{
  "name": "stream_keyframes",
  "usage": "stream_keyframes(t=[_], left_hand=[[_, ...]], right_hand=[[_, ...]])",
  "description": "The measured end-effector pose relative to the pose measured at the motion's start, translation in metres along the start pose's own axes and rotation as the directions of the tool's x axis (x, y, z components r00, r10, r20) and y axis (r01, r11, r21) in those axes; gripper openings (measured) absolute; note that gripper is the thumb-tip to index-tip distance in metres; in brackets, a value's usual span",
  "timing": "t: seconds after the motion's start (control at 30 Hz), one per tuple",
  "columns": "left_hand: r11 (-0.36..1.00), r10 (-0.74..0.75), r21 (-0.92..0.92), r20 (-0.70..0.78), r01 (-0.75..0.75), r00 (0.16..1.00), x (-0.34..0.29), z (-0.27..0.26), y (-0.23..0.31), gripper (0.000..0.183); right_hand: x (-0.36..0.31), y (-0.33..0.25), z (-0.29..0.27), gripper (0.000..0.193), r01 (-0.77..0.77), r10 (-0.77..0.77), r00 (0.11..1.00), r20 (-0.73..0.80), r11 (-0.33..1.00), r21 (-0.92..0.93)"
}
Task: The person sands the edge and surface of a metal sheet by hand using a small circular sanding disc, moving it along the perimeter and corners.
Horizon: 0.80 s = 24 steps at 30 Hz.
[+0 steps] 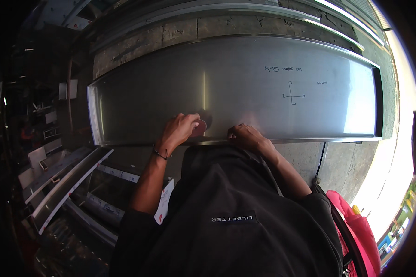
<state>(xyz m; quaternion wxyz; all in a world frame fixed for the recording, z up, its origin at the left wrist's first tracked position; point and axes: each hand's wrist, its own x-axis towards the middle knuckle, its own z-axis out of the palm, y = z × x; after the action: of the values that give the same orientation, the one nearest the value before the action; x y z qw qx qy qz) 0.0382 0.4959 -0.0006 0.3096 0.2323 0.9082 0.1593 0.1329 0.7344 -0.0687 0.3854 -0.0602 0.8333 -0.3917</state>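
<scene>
Head: left hand holds disc, right hand curled.

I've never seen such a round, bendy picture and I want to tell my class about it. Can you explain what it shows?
There's no robot doing this work, just a person using two bare hands. A camera worn on their head looks down, so you see almost what they see. Its very wide lens makes straight edges look curved.

In front is a long, shiny metal panel with raised edges. On it are some handwriting and a cross-shaped drawing with hooked ends.

The left hand holds a reddish-brown disc against the panel. The right hand is curled by the panel's near edge; I can't tell whether it grips anything.

Below is the person's black shirt.
</scene>
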Motion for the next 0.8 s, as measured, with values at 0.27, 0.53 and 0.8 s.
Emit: stream_keyframes(t=[0.27,0.53,0.8], left_hand=[[0.997,0.059,-0.051,-0.104,-0.065,0.993,-0.017,0.011,0.043,0.012],[0.979,0.201,0.037,-0.042,-0.199,0.979,-0.017,0.04,0.03,0.011],[0.944,0.33,0.002,-0.068,-0.331,0.942,-0.008,0.056,0.024,0.013]], right_hand=[[-0.026,0.013,0.019,0.025,0.167,-0.193,0.968,-0.162,0.972,-0.163],[-0.059,0.012,0.02,0.027,0.11,-0.218,0.904,-0.368,0.95,-0.293],[-0.097,0.016,0.003,0.031,-0.082,-0.05,0.854,-0.518,0.97,-0.228]])
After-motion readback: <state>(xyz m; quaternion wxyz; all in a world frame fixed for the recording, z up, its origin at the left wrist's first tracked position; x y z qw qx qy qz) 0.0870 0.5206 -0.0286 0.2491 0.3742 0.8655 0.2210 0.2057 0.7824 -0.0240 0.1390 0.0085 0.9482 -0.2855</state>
